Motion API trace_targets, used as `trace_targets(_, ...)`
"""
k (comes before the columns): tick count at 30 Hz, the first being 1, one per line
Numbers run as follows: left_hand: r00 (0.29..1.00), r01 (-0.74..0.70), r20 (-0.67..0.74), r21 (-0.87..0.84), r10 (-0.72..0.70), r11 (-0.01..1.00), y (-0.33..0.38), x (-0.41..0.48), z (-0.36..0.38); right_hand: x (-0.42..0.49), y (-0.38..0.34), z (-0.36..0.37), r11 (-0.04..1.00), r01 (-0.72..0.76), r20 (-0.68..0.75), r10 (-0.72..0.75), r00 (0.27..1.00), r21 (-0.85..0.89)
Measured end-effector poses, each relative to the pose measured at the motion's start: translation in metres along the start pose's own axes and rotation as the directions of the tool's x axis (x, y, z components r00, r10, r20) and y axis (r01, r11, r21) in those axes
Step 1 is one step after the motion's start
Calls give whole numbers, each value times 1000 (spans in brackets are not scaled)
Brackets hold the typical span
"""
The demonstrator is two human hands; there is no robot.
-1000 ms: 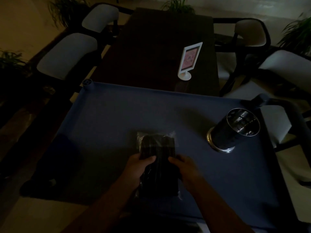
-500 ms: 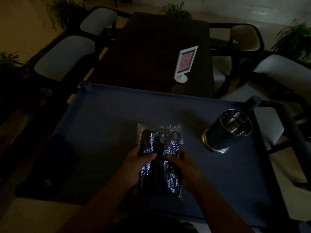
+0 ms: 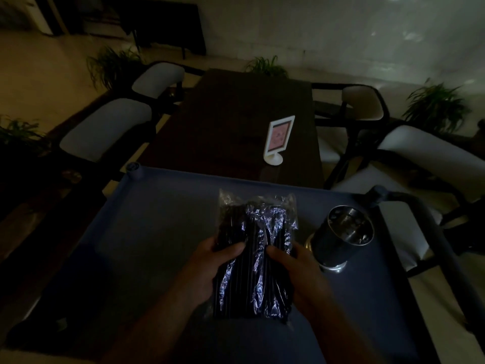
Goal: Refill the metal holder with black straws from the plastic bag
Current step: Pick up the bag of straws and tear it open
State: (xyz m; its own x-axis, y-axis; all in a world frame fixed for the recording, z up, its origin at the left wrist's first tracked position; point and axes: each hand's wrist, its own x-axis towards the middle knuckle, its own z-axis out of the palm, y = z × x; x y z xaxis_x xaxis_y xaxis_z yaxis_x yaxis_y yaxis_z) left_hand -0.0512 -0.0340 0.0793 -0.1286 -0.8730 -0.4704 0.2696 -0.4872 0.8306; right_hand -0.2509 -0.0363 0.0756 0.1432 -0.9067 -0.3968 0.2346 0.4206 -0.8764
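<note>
In dim light, you hold the plastic bag (image 3: 256,256) of black straws (image 3: 245,282) with both hands above the blue tabletop (image 3: 157,232). No brand or lettering can be read on the bag; its crinkled film only throws back glare. The small white sign stand (image 3: 278,139) on the dark table (image 3: 236,122) beyond carries a pinkish card, its print too small and blurred to read.

Your left hand (image 3: 207,271) clasps the bag's left edge, thumb pressed across the front and fingers curled behind. Your right hand (image 3: 299,271) closes on the right edge the same way, thumb laid on the film near the middle. Each grip is wrapped firmly on the bag, not spread. The straws lie lengthwise inside, packed side by side, pointing away from you.

The metal holder (image 3: 341,239) stands on the tabletop just to the right of your right hand, near the tabletop's right rim, its round mouth open and facing up. Pale-cushioned chairs (image 3: 105,127) flank the dark table behind.
</note>
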Motion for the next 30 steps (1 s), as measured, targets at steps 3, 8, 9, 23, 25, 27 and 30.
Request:
trace_targets(3, 1000, -16, 13, -13, 16, 1000, 12, -1, 5, -3, -15, 4, 1000, 24, -17, -24, 1000, 3)
trace_targets(8, 999, -5, 52, -41, 7, 999, 31, -2, 15, -2, -38, 9, 998, 66, -51, -67, 996, -19)
trace_targets(9, 998, -19, 58, -22, 20, 1000, 34, -2, 17, -2, -41, 10, 997, 73, -49, -73, 996, -9)
trace_targets(23, 996, -94, -5, 84, 95, 992, 41, -7, 17, -1, -48, 18, 989, 132, 35, -130, 991, -66)
trace_targets(25, 995, -95, -18, 69, 97, 993, 41, -5, 16, -2, -51, 19, 973, 191, -14, -195, 981, -131)
trace_targets(27, 994, -108, -15, 66, 109, 992, 42, -4, 16, -2, -58, 20, 943, 261, -67, -280, 958, -207)
trace_targets(30, 993, -117, -23, 58, 119, 991, 43, -3, 16, -1, -74, 21, 794, 418, -100, -507, 856, -441)
